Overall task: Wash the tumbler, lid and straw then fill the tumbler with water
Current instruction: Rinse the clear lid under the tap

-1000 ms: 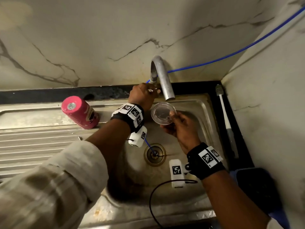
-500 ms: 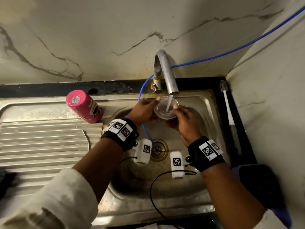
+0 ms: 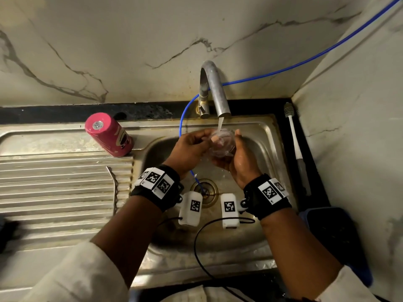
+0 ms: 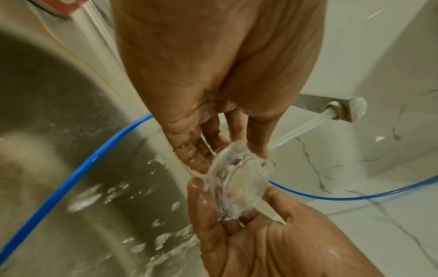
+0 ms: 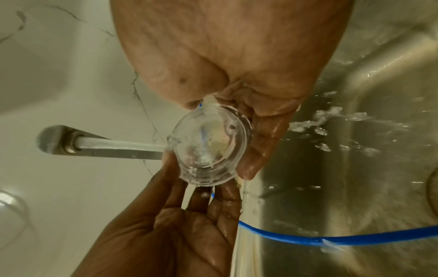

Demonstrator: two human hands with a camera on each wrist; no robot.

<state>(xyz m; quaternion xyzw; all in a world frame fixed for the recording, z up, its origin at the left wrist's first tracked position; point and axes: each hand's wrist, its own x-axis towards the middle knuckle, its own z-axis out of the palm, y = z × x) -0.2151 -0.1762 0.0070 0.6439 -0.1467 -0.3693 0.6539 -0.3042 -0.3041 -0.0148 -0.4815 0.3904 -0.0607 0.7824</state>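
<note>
While water runs from the tap (image 3: pixel 218 92), both hands hold the clear lid (image 3: pixel 222 143) under it, fingers curled around its edge. I think the pink tumbler (image 3: pixel 109 135) and straw (image 3: pixel 113 188) wait.

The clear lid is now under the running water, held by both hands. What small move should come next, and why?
Probably turn the lid between the fingers to rinse its other face. The stream from the tap strikes one edge only, and the left hand and right hand both hold its rim already.
</note>
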